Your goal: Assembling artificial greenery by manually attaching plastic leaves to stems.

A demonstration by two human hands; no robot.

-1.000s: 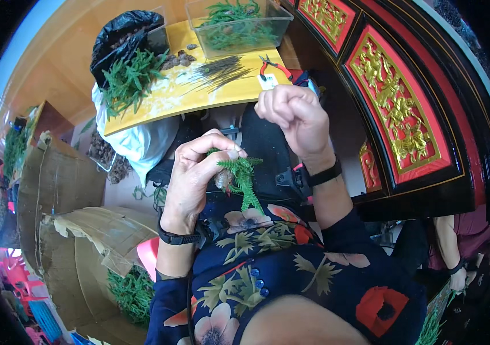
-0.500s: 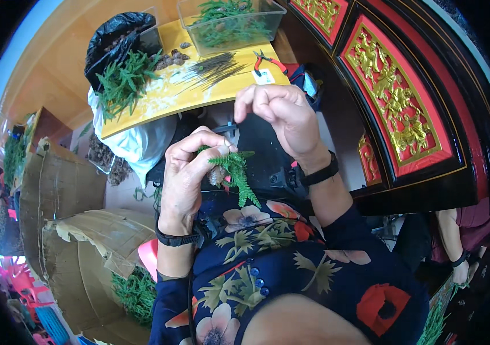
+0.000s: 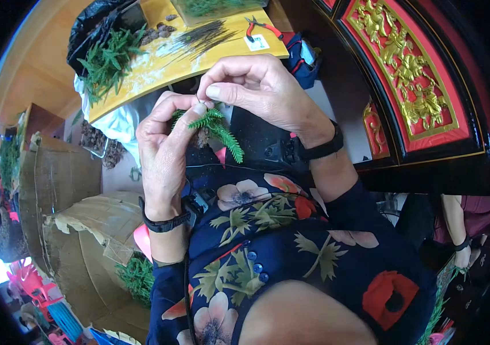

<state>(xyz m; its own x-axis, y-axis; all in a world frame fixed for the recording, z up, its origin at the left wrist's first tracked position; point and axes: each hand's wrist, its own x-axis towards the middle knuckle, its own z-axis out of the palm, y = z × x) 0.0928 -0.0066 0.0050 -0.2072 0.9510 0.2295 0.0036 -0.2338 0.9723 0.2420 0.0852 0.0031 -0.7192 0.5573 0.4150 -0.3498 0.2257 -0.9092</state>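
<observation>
Pinched between the thumb and fingers of my left hand (image 3: 163, 141) is a green artificial fir sprig (image 3: 226, 140). A brown pine cone (image 3: 202, 138) shows under it, partly covered by the leaves and my fingers. My right hand (image 3: 265, 95) meets the left at the top of the sprig, thumb and fingertips closed on a thin dark wire (image 3: 198, 99). Only a short piece of the wire shows; the rest is hidden by my fingers. Both hands are in front of my lap, just short of the table edge.
On the yellow table (image 3: 141, 80) lie loose dark wires (image 3: 205, 39), red-handled pliers (image 3: 267, 26), pine cones (image 3: 156, 33) and a sprig pile (image 3: 107, 63) beside a black bag (image 3: 87, 31). A torn cardboard box (image 3: 64, 178) stands left. Another person's hand (image 3: 462, 257) is at far right.
My right hand has come down and left from its raised place to meet the left hand at the wire. The view has shifted, and the table now sits higher in it.
</observation>
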